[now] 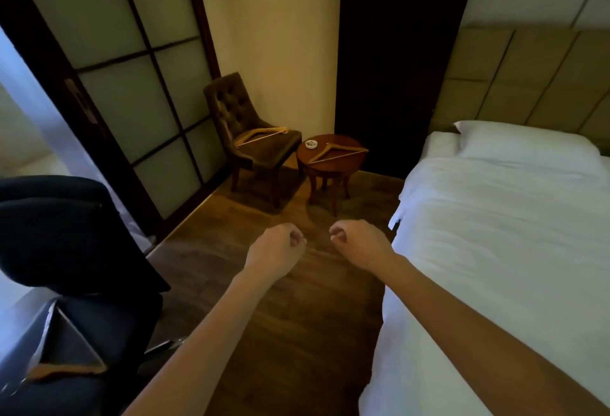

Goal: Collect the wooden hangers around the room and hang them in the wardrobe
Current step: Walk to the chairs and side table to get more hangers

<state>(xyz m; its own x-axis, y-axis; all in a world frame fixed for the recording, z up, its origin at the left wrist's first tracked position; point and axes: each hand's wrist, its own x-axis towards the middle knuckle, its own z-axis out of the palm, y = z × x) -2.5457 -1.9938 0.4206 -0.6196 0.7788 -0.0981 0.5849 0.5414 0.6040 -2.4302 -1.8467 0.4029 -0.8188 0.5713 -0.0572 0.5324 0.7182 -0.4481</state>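
Note:
Three wooden hangers are in sight. One hanger point(260, 136) lies across the seat of the brown tufted chair point(231, 108) in the far corner. A second hanger point(336, 152) rests on the small round wooden table point(333, 168) beside that chair. A third hanger point(66, 349) lies on the seat of the dark office chair point(76, 237) at the lower left. My left hand point(279, 249) and my right hand point(358, 242) are stretched out over the floor, both loosely fisted and holding nothing, well short of the table.
A bed with white sheets point(501, 250) and a pillow point(525, 141) fills the right side. Sliding panelled doors point(132, 69) run along the left wall. A small white dish point(311, 144) sits on the round table. Wooden floor point(280, 316) lies between bed and office chair.

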